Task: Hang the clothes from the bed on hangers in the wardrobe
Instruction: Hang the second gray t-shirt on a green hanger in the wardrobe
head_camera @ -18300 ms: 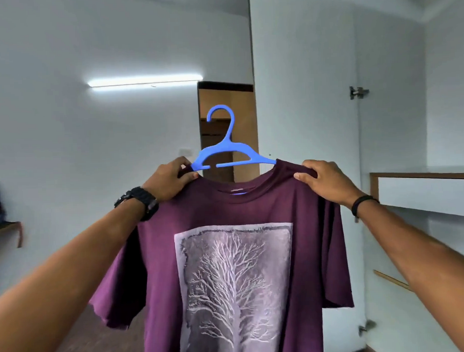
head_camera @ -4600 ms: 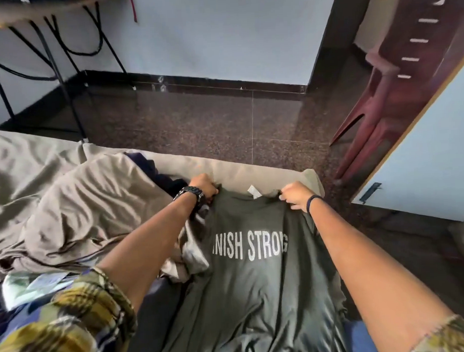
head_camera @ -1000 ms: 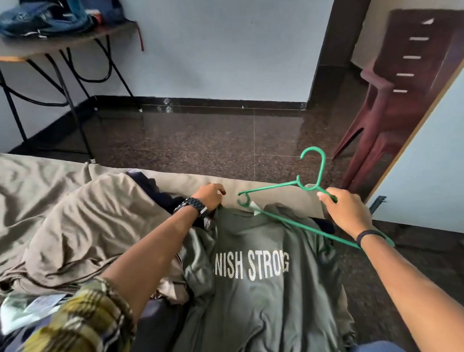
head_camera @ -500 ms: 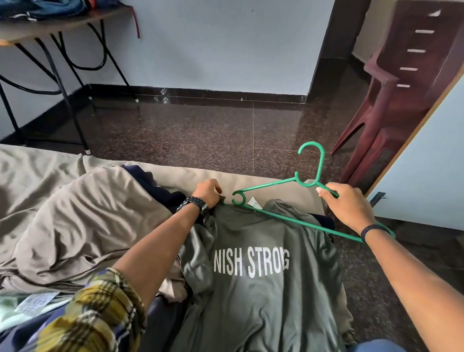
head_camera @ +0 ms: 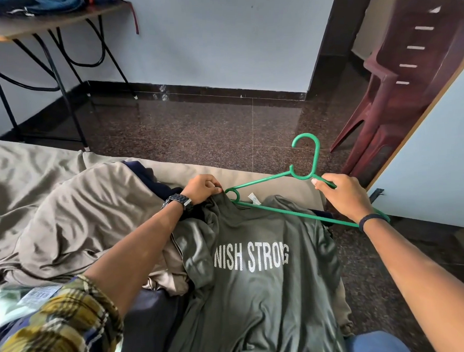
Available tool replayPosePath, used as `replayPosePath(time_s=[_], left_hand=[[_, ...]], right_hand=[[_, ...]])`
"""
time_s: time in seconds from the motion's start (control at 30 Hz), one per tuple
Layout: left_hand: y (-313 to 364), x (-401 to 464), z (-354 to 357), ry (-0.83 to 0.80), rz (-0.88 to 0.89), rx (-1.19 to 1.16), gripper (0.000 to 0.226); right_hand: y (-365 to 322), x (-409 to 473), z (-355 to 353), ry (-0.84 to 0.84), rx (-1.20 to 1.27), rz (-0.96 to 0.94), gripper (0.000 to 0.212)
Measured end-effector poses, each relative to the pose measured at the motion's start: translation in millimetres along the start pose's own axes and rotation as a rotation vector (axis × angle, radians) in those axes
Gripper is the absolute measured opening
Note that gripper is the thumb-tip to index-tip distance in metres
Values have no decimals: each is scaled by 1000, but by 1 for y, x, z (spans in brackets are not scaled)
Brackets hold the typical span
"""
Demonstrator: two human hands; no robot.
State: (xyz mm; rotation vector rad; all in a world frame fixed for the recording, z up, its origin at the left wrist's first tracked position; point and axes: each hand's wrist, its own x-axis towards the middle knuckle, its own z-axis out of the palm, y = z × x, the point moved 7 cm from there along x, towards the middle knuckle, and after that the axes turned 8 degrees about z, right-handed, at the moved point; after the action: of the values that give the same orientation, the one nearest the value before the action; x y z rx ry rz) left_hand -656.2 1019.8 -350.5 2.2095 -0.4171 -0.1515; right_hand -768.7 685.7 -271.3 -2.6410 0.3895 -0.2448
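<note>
An olive-green T-shirt [head_camera: 258,288] with white lettering lies flat on the bed [head_camera: 28,167], collar toward the floor. My left hand [head_camera: 201,188] pinches the shirt's collar at its left side. My right hand [head_camera: 344,195] grips the right arm of a green plastic hanger [head_camera: 282,212], just below its hook. The hanger's left end sits at the collar, right beside my left fingers, and its lower bar lies across the top of the shirt.
A beige sheet [head_camera: 77,215] and dark clothes are bunched left of the shirt. Beyond the bed is dark stone floor [head_camera: 197,129]. A metal-legged table [head_camera: 54,24] stands at the back left, stacked maroon plastic chairs [head_camera: 406,72] at the right, a pale blue wardrobe door [head_camera: 436,174] beside them.
My right hand has brought the green hanger lower and leftward, so its left end now meets the collar held by my left hand. The shirt has stayed on the bed.
</note>
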Motion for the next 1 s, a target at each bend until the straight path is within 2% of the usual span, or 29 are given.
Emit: replayPosePath(time_s=[0.2, 0.37, 0.57, 0.83, 1.0], left_hand=[[-11, 1, -8, 135, -94, -138, 19], [-8, -5, -10, 162, -107, -182, 19], [-3, -5, -5, 119, -64, -170, 17], [17, -7, -5, 66, 29, -222, 15], [19, -8, -4, 47, 24, -237, 17]], right_hand=[[6, 2, -13, 70, 1, -32, 38], [14, 2, -21, 89, 4, -27, 36], [15, -1, -10, 42, -59, -24, 40], [14, 4, -6, 52, 23, -16, 37], [8, 6, -1, -13, 137, -67, 34]])
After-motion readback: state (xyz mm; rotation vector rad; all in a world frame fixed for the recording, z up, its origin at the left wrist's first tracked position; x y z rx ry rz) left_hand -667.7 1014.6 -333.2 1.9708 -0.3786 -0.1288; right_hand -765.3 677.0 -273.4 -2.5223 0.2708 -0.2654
